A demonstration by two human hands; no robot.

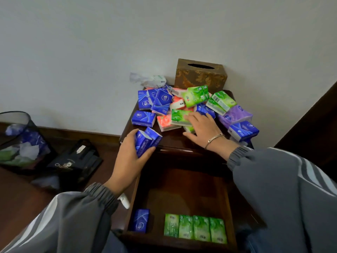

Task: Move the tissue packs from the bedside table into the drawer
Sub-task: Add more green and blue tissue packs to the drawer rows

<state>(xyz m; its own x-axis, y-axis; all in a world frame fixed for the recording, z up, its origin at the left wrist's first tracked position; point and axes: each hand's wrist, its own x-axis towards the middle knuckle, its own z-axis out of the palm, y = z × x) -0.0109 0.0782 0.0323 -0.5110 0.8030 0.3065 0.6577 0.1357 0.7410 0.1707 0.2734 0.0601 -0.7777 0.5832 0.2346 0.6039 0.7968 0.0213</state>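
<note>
The job looks barely begun. The open dark wooden drawer (182, 181) at lower centre holds only five packs: one blue plastic-wrapped tissue pack (139, 220) at its lower left and a row of four green tissue packs (195, 228) lying side by side to the right of it. A heap of blue, green, coral and purple tissue packs (193, 105), well over a dozen, covers most of the glossy dark bedside table (169, 138) at the centre of the frame, so nearly all the moving is left. The left hand (130, 154) grips two blue tissue packs (146, 142) at the table's front left edge, thumb and fingers curled round them. The right hand (202, 129) lies flat, fingers spread, on a green tissue pack (179, 116) in the heap and grasps nothing. The held packs carry white lettering that seems to read "Vinda", though it is soft. A black bag (76, 161) on the floor at the left shows "Cha", the rest unreadable. The green packs' logos are too small to read.
</note>
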